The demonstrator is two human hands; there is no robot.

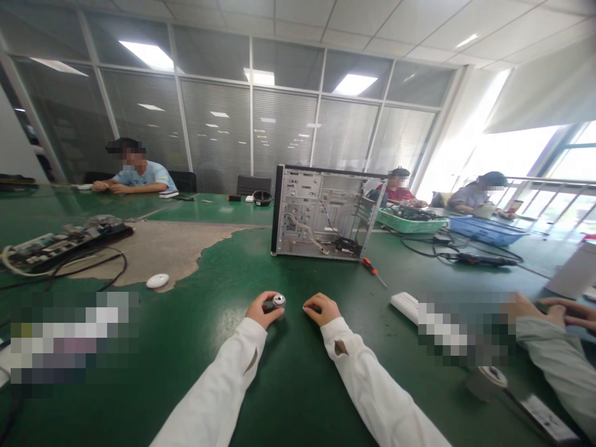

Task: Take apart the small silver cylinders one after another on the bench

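Observation:
Between the thumb and fingers of my left hand (264, 310) is a small round metal part (279, 301), its circular top facing up. My right hand (322, 309) is pinched a short way to the right, with a tiny pale bit at its fingertips that is too small to name. The hands are apart, both low over the green table (298, 372). Beyond them stands an open metal computer case (321, 214), upright, with cables inside. A screwdriver (372, 271) with an orange and black handle lies by the case's lower right corner.
A white round object (157, 281) and a power strip with cables (65, 244) lie left. To the right are a white bar (406, 305), a tape roll (487, 382), a green basket (410, 224), a blue basket (487, 232) and another person's hands. Other people sit across the table.

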